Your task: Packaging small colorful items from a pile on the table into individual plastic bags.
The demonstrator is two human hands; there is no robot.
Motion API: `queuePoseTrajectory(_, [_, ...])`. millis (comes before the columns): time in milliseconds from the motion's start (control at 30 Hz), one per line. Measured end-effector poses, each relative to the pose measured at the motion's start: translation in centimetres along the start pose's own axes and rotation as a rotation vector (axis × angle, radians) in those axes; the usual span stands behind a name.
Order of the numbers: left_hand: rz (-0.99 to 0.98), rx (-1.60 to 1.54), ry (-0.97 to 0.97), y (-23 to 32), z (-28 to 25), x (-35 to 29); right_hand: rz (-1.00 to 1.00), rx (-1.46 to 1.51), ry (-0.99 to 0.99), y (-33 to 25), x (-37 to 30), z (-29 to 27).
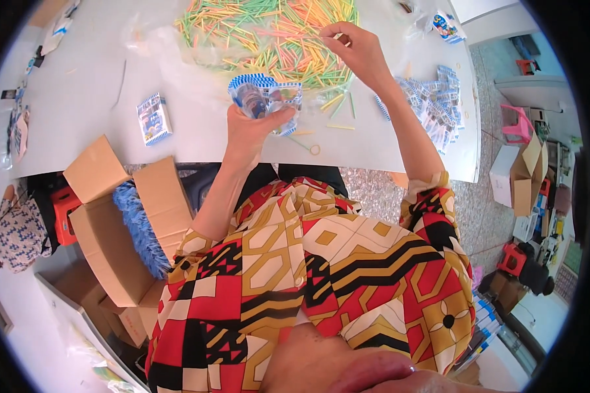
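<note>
A white table (98, 78) bears a wide heap of thin sticks (269, 33), green, yellow and pink, lying every way. An open cardboard box (111, 242) stands at the left below it. The right hand (354, 49) pinches sticks at the heap's edge. The left hand (252, 128) grips a crinkly blue-white packet (265, 98), mouth facing the heap.

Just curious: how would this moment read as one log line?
left hand: holds blue-white printed packet | right hand: picking in multicoloured thin sticks | white table

bare table (92, 78) left of the stick pile (275, 36); packets (432, 105) crowd the right.
</note>
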State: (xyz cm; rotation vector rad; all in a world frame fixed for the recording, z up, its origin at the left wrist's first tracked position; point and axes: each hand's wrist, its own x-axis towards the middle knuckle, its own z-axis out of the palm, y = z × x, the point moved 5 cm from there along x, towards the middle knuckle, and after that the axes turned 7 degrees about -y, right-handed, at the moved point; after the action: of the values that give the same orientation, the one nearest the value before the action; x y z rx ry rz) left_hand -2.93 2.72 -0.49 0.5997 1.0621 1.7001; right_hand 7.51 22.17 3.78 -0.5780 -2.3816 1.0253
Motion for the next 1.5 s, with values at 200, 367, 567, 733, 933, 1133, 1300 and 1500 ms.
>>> queuePoseTrajectory(200, [0.01, -0.021, 0.029, 0.4, -0.7, -0.6, -0.101, -0.234, -0.118, 5.8, 5.2, 3.3])
queuePoseTrajectory(367, [0.025, -0.012, 0.03, 0.5, 0.0, -0.9, -0.079, -0.631, -0.306, 7.1, 8.3, 5.2])
queuePoseTrajectory(567, [0.011, -0.009, 0.022, 0.5, 0.4, -0.6, -0.006, -0.971, -0.394, 10.5, 10.8, 7.0])
queuePoseTrajectory(733, [0.008, 0.014, 0.064, 1.2, 0.1, -1.1, -0.052, -0.972, -0.43, 5.3, 10.8, 7.6])
queuePoseTrajectory(933, [0.021, 0.051, 0.03, 1.0, 0.8, -1.3, -0.166, -0.915, -0.253, 6.2, 10.4, 7.5])
queuePoseTrajectory(1133, [0.066, 0.037, 0.041, 1.2, 0.7, -1.6, 0.047, -0.758, -0.158, 6.0, 9.7, 6.0])
queuePoseTrajectory(1300, [0.062, 0.017, -0.01, 1.2, 1.2, -1.3, -0.128, -0.554, -0.069, 8.5, 7.8, 2.9])
queuePoseTrajectory(1500, [0.088, 0.083, 0.015, 1.5, 0.8, -0.7, -0.005, -0.338, -0.062, 8.4, 5.4, 1.5])
